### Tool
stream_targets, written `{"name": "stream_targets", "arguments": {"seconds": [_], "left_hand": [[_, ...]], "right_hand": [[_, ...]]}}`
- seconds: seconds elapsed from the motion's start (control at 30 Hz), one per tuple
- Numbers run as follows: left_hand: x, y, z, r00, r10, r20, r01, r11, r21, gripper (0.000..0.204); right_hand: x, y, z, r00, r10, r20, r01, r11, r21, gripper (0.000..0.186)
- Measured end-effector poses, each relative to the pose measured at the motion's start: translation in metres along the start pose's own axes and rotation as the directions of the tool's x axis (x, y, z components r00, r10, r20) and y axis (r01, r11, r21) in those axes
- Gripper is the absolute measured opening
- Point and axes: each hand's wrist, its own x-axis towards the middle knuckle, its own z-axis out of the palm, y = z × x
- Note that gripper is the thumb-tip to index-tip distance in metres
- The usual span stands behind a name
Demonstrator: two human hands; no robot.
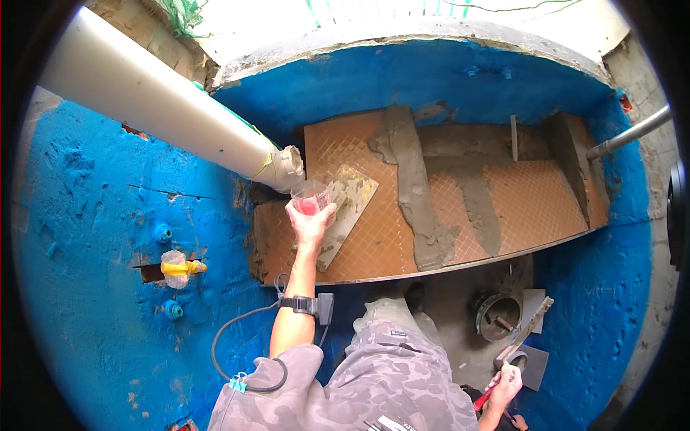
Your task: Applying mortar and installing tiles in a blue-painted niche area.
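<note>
My left hand (pixel 310 226) reaches out over the brown tiled ledge (pixel 366 237). Its fingers close around a clear plastic cup (pixel 310 189) with something red showing in it; what that is, I cannot make out. Beside this hand a cement-smeared, pale tile or board (pixel 351 205) lies slanted on the ledge. At the lower right, my right hand (pixel 507 382) grips a long trowel by its red handle (pixel 483 399). The mortar-coated blade (pixel 530 327) appears nearly edge-on and points up and away.
Wet mortar strips (pixel 410 187) cross the ledge. A thick white pipe (pixel 180 108) slants in from the upper left. A bucket (pixel 497 316) with a tool stands on the floor. Blue walls (pixel 100 251) carry pipe fittings and a yellow valve (pixel 183 268). Another person's fingers (pixel 519 422) show at the lower edge.
</note>
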Motion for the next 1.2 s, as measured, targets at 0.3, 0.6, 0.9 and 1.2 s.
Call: {"name": "stream_targets", "arguments": {"seconds": [0.3, 0.6, 0.9, 1.2], "left_hand": [[-0.025, -0.018, -0.022, 0.999, -0.026, 0.030, 0.026, 1.000, -0.007, 0.090], [0.021, 0.014, 0.024, 0.999, -0.036, 0.003, 0.036, 0.998, -0.046, 0.085], [0.084, 0.019, 0.084, 0.994, -0.071, -0.081, 0.039, 0.940, -0.340, 0.090], [0.011, 0.016, 0.072, 0.989, 0.132, -0.063, -0.145, 0.949, -0.279, 0.088]], "right_hand": [[0.005, -0.009, 0.007, 0.998, -0.032, 0.058, 0.033, 0.999, -0.016, 0.023], [0.013, -0.006, 0.001, 0.997, -0.051, 0.053, 0.053, 0.997, -0.052, 0.021], [-0.003, -0.009, -0.001, 1.000, -0.011, 0.007, 0.011, 0.999, -0.053, 0.024], [-0.009, -0.015, 0.008, 0.999, 0.028, -0.016, -0.029, 0.997, -0.078, 0.020]]}}
